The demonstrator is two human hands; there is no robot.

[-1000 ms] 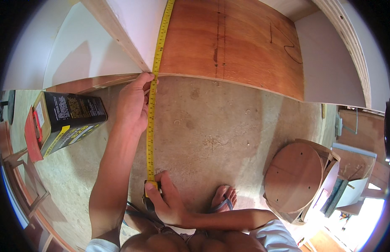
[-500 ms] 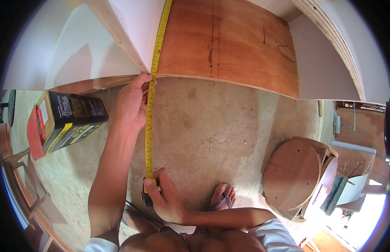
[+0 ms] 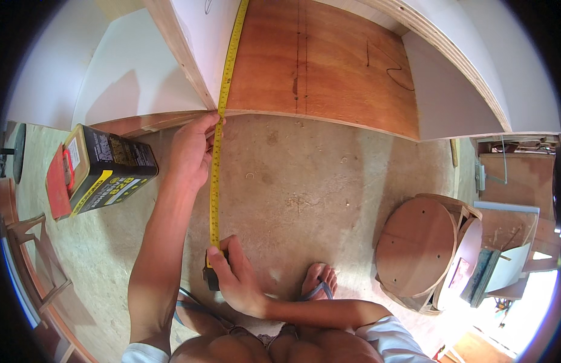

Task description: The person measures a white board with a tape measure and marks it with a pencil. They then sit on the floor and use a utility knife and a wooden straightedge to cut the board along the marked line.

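Observation:
A yellow tape measure blade (image 3: pixel 215 181) runs up from its black and yellow case (image 3: pixel 210 276), along the foot of a white upright panel (image 3: pixel 193 45) and over a reddish plywood board (image 3: pixel 329 66). My left hand (image 3: pixel 193 148) pinches the blade with thumb and fingers at the board's front edge, close to the panel's end. Lower down, my right hand (image 3: pixel 239 278) grips the case, its thumb on the blade where it comes out. The blade's far end lies beyond the top of the picture. Pencil lines mark the board.
On the left stands a black and yellow metal can (image 3: pixel 114 172) with a red piece on top. Round wooden discs (image 3: pixel 416 248) rest on the concrete floor (image 3: pixel 292 181) at right, near stacked boards (image 3: pixel 510 224). A curved plywood edge (image 3: pixel 462 54) rises at upper right.
My right hand and the case have moved slightly up, nearer the board. The left hand keeps its pinch at the board's edge, and the view has shifted a little.

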